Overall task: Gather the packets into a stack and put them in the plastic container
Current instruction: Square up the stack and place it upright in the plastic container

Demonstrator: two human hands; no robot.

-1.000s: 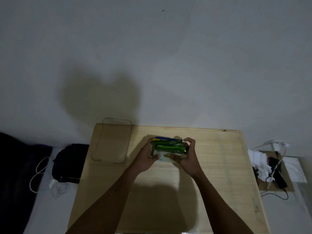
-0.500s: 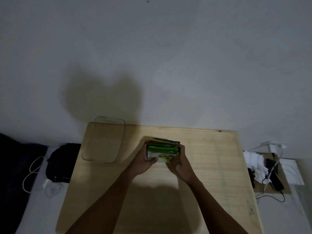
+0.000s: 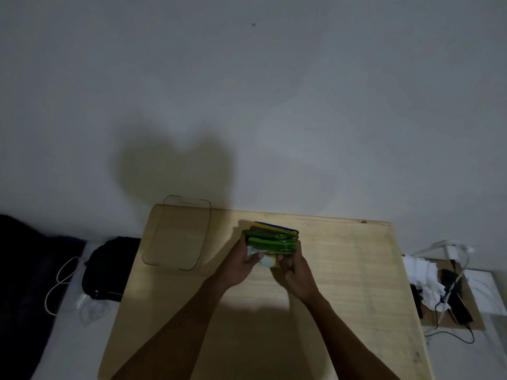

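A stack of packets [image 3: 273,239], mostly green with yellow, purple and blue ones at the back, stands at the middle of the wooden table [image 3: 351,283]. My left hand [image 3: 240,266] grips the stack's left side and my right hand [image 3: 297,272] grips its right side, thumbs on the white and yellow front packet. The clear plastic container [image 3: 175,234] sits at the table's far left corner, to the left of the stack, with nothing visible in it.
A grey wall rises right behind the table. On the floor to the left lie a black bag [image 3: 109,267] and a white cable [image 3: 59,286]. To the right are white cloth or paper [image 3: 422,275], dark devices and cables [image 3: 452,305] on a brown board.
Both hands have squeezed the packets into a tighter stack, and the right hand slid lower along its right side. The view shifted slightly.
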